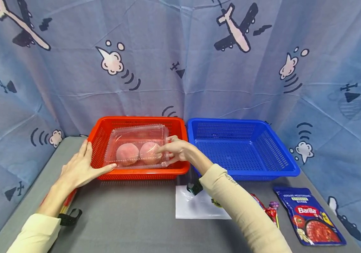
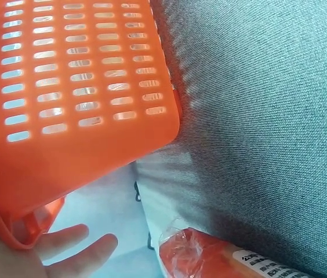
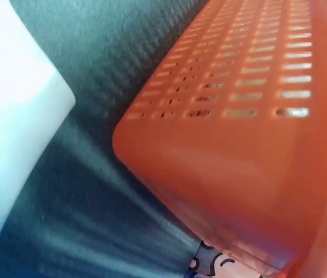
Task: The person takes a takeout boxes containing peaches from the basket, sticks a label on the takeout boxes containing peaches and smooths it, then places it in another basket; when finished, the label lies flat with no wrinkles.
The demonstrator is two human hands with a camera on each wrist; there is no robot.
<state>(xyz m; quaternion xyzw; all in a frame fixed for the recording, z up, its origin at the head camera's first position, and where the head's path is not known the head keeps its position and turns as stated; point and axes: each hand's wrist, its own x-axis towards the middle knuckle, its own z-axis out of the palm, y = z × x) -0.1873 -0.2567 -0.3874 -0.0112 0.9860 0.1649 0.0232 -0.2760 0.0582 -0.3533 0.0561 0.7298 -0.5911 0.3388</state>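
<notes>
A clear plastic box [image 1: 137,133] with two pinkish round fruits like peaches [image 1: 127,154] lies tilted in the red basket [image 1: 142,172]. My right hand [image 1: 178,149] grips the box by its right end, with fingers over its edge. On the basket's front left corner rests my left hand [image 1: 79,168], its fingers straight along the left rim and its thumb stretched over the front rim. In the left wrist view, two fingertips [image 2: 102,249] show past the orange-red basket wall [image 2: 76,150]. The right wrist view catches the basket's side [image 3: 227,156] but not the hand.
To the right stands a blue basket [image 1: 231,151]. In front are a white packet [image 1: 196,207], red-wrapped sweets [image 1: 271,212] and a blue Barilla pouch [image 1: 310,218]. A red package [image 2: 195,255] lies beneath my left forearm. A patterned curtain [image 1: 155,63] hangs behind.
</notes>
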